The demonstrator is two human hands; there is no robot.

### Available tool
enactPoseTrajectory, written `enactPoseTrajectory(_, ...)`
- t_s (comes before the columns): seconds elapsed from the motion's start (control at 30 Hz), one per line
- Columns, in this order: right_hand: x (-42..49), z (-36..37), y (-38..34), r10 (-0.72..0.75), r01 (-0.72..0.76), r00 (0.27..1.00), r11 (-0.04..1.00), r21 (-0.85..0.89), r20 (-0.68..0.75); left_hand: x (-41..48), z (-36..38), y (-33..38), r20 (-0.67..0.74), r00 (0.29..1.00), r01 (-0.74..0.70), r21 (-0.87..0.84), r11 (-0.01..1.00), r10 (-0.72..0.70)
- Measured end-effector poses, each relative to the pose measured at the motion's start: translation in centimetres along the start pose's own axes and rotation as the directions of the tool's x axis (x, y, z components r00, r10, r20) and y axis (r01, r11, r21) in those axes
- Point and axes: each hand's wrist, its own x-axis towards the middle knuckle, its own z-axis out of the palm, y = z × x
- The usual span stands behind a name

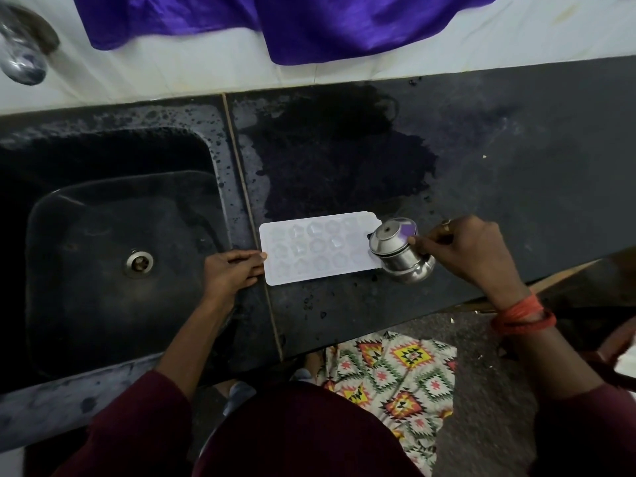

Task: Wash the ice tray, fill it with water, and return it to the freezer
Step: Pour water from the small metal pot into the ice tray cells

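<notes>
A white ice tray [316, 247] with several shaped cavities lies flat on the dark counter [499, 166], just right of the sink. My left hand [230, 271] rests with straight fingers against the tray's left end. My right hand [471, 251] grips a small steel pot [399, 251], tilted with its mouth toward the tray's right end. Whether water is flowing from it cannot be made out.
A black sink [103, 242] with a metal drain [139, 264] lies at the left, a steel tap [22, 46] above it. The counter behind the tray is wet. Purple cloth [275, 22] hangs at the back wall. A patterned mat [395, 370] lies on the floor.
</notes>
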Motion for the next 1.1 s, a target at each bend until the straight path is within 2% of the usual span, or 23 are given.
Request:
enactPoseTrajectory(0.53,-1.2,0.4,0.2,-0.048,0.049,0.998,0.998,-0.043,0.032,0.1,0.1,-0.1,-0.028,1.0,-0.003,0.021,1.0,0.004)
enactPoseTrajectory(1.1,-0.8,1.0,0.5,0.013,-0.008,0.998,0.997,-0.073,0.069,0.3,0.0,-0.2,-0.017,1.0,0.013,0.009,1.0,-0.013)
